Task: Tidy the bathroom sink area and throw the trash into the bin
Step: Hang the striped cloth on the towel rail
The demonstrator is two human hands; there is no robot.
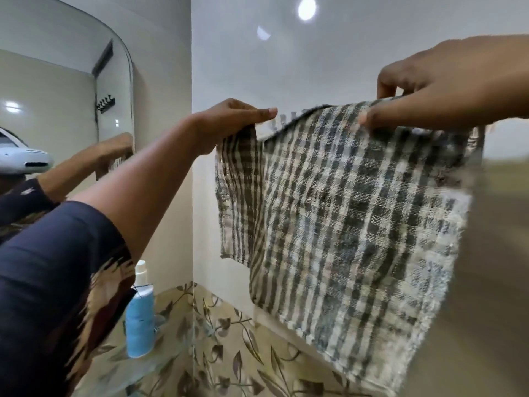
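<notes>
A checked grey-and-cream towel [343,213] hangs spread out in front of the white wall, held up by its top edge. My left hand [232,121] pinches the towel's upper left corner. My right hand [446,87] grips the upper right part of the same edge, thumb in front and fingers behind. A rail or hooks behind the top edge are mostly hidden by the cloth. The sink and the bin are out of view.
A blue bottle with a white cap [140,313] stands on a glass shelf [160,365] at the lower left. A rounded mirror [65,110] covers the left wall and reflects my arms. Floral tiles [229,339] run along the lower wall.
</notes>
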